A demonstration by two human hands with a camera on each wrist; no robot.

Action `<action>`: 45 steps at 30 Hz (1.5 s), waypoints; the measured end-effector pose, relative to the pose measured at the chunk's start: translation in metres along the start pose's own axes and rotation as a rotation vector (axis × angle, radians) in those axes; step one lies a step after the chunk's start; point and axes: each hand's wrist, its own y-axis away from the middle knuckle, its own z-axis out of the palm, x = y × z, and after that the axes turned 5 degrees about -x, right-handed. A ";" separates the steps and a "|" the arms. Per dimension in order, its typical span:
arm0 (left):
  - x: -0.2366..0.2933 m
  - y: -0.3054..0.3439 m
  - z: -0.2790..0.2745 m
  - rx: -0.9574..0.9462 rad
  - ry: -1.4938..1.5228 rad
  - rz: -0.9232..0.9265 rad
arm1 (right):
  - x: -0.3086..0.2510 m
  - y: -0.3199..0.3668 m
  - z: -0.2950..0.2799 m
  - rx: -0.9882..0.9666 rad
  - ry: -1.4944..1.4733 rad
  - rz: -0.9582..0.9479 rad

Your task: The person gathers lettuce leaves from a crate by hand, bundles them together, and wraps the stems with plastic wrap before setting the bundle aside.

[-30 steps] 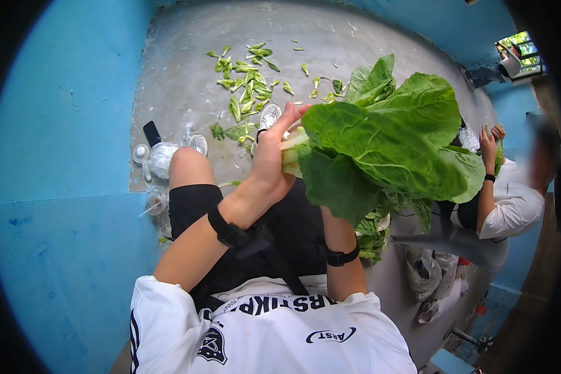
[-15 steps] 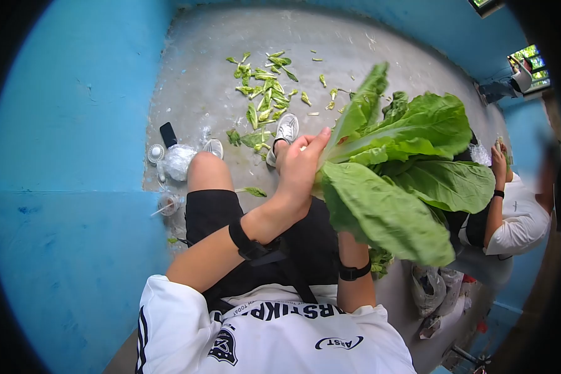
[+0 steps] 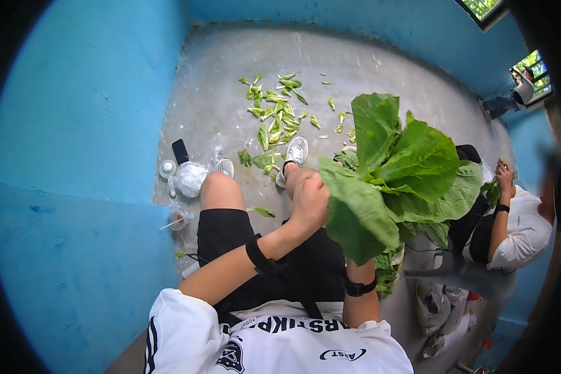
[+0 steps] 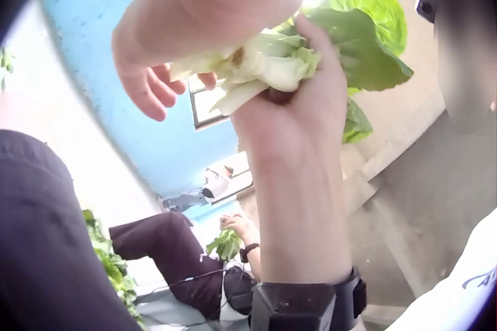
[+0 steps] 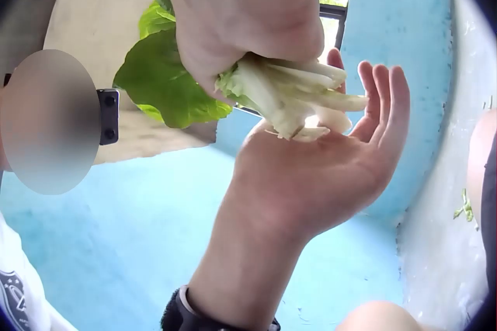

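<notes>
A bunch of broad green leaves (image 3: 417, 162) with pale stalks fills the middle of the head view, its leaves fanned to the right. Those leaves hide my right hand in that view; only its forearm shows below them. In the right wrist view my right hand (image 5: 241, 20) grips the pale stalks (image 5: 283, 98), which stick out past the fist. My left hand (image 3: 310, 201) is at the stalk ends. Its palm lies right by them in the right wrist view, fingers loosely extended and not wrapped round them. More leafy greens (image 3: 388, 274) lie beside my right forearm.
Trimmed leaf pieces (image 3: 279, 118) lie scattered on the grey floor past my shoe (image 3: 297, 151). A phone (image 3: 180, 151), a small white fan (image 3: 167, 168) and a plastic bag (image 3: 191, 179) sit by the blue wall. Another person (image 3: 517, 218) sits at the right, near filled bags (image 3: 442, 308).
The bunch has turned, and its leaves now fan out more upright. My left hand's fingers, stretched along the stalk base earlier, are now more bent. The head view has shifted.
</notes>
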 end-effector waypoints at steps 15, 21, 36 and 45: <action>0.112 0.024 -0.009 -0.224 1.033 -0.359 | 0.007 0.029 -0.007 -0.011 0.179 0.100; 0.101 0.024 -0.005 -0.160 0.924 -0.354 | 0.016 -0.011 -0.003 -0.004 0.255 0.140; 0.118 0.036 -0.065 -0.225 0.358 -0.272 | -0.034 -0.071 0.060 -0.346 0.647 0.359; 0.115 0.033 -0.049 0.013 0.720 -0.452 | -0.045 -0.079 0.063 -0.309 1.059 0.401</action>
